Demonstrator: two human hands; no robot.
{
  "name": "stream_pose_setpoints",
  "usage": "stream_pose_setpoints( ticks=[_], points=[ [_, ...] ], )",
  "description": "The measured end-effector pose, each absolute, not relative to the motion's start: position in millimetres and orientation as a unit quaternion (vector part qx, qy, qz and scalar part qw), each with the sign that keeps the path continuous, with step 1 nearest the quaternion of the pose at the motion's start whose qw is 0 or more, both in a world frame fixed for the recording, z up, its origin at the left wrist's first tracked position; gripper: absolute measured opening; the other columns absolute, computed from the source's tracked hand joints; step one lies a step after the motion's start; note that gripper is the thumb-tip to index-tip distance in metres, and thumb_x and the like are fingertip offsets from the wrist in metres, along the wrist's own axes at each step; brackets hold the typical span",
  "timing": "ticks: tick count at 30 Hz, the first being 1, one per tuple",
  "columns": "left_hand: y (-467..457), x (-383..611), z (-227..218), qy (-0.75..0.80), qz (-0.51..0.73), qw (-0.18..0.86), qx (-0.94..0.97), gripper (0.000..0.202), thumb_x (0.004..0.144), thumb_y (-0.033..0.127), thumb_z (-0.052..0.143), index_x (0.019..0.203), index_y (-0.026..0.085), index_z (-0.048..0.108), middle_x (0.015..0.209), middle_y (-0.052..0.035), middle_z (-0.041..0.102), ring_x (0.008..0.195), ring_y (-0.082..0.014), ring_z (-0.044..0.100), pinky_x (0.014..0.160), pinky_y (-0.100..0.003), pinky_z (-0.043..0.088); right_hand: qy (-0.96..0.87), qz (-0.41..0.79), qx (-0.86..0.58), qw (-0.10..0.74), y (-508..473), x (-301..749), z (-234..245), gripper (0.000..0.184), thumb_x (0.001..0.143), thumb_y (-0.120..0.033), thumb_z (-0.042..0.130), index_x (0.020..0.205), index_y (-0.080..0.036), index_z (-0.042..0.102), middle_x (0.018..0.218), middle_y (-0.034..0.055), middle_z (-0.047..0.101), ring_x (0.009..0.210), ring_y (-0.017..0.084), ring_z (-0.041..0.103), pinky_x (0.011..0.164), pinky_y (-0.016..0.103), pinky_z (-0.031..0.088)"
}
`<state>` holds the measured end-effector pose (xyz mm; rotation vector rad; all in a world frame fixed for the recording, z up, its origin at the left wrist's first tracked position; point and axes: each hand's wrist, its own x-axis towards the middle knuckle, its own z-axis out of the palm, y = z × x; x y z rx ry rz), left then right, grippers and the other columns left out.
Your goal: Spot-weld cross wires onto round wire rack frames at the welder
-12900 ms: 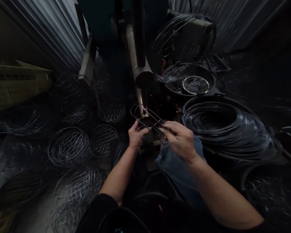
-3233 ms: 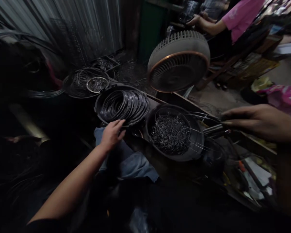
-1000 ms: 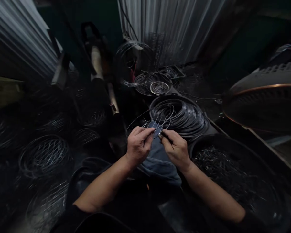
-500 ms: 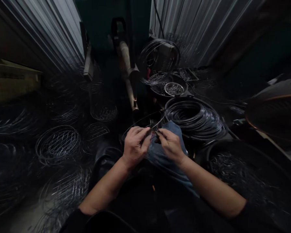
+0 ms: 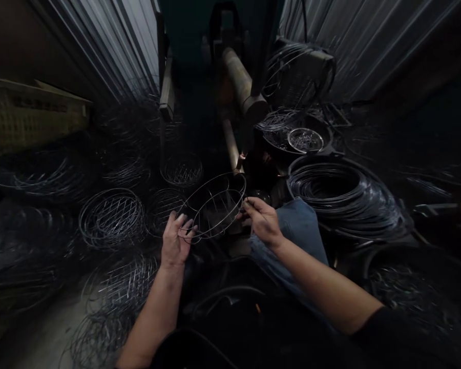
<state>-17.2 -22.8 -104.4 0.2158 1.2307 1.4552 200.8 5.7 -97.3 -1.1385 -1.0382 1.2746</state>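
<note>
In front of my lap, a round wire frame (image 5: 216,226) of thin rings joined by short wires is held tilted. My left hand (image 5: 175,241) supports its left side, the ring lying between thumb and loosely curved fingers. On the opposite side my right hand (image 5: 264,221) pinches the ring's edge; whether a small loose wire is also in that pinch cannot be made out. Just beyond the frame's far edge is the copper-coloured tip (image 5: 243,156) of a machine with a thick upper cylinder (image 5: 238,77) and a thinner lower rod (image 5: 230,138).
A large coil of wire rings (image 5: 326,187) lies to the right, behind it a small round dish (image 5: 305,139) of metal bits. Round wire grids (image 5: 113,218) cover the floor at left. A yellow crate (image 5: 34,115) stands far left, a dark tub (image 5: 407,287) of wire pieces right.
My hands, close together before, have moved apart, the left shifting left and opening its fingers around the ring. The wire frame now shows clearly between them. The view has swung left.
</note>
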Motion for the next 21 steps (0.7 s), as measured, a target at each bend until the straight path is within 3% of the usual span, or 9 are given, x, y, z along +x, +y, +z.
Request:
stream_pose_setpoints(
  ticks=[4,8,10,15,21],
  points=[
    [-22.3,-13.3,-90.7,0.514,0.664,0.532,0.111,0.050,0.072,0.023,0.070,0.118,0.027,0.051,0.109,-0.0043,0.059,0.092,-0.0163,0.062,0.075,-0.030,0.054,-0.412,0.547,-0.459,0.566,31.8,191.3,-94.5,0.035,0.071,-0.051,0.073,0.080,-0.018,0.063,0.061,-0.0032,0.059,0.053,0.012,0.062,0.056,0.026,0.052],
    [-24.3,-6.2,-71.2,0.497,0.728,0.418,0.219,0.058,0.075,0.029,0.072,0.129,0.027,0.050,0.114,-0.0040,0.056,0.098,-0.0140,0.058,0.071,-0.022,0.049,-0.304,0.604,-0.436,0.593,56.1,177.4,-91.3,0.037,0.063,-0.046,0.078,0.073,-0.018,0.058,0.061,-0.0050,0.056,0.047,0.012,0.060,0.045,0.023,0.049],
    [-24.6,-2.6,-61.5,0.474,0.751,0.350,0.299,0.068,0.072,0.028,0.075,0.135,0.028,0.048,0.112,-0.0036,0.057,0.099,-0.0131,0.058,0.074,-0.021,0.047,-0.259,0.634,-0.432,0.587,65.5,171.5,-88.4,0.032,0.067,-0.040,0.077,0.073,-0.017,0.055,0.059,-0.0048,0.057,0.044,0.011,0.059,0.043,0.023,0.048],
    [-22.0,4.7,-34.8,0.452,0.721,0.172,0.496,0.086,0.067,0.023,0.080,0.143,0.031,0.041,0.117,-0.0045,0.058,0.102,-0.0168,0.059,0.082,-0.028,0.047,-0.221,0.696,-0.398,0.556,82.1,165.2,-82.5,0.017,0.080,-0.027,0.067,0.079,-0.017,0.054,0.063,-0.0013,0.063,0.048,0.013,0.062,0.047,0.024,0.051],
    [-12.6,23.0,3.8,0.450,0.626,-0.020,0.637,0.086,0.070,0.036,0.079,0.145,0.024,0.039,0.128,-0.0093,0.055,0.109,-0.0247,0.059,0.082,-0.037,0.050,-0.196,0.741,-0.355,0.536,98.8,161.1,-75.6,0.012,0.089,-0.028,0.057,0.083,-0.019,0.052,0.063,-0.0012,0.064,0.049,0.012,0.062,0.047,0.022,0.049]
  ],
)
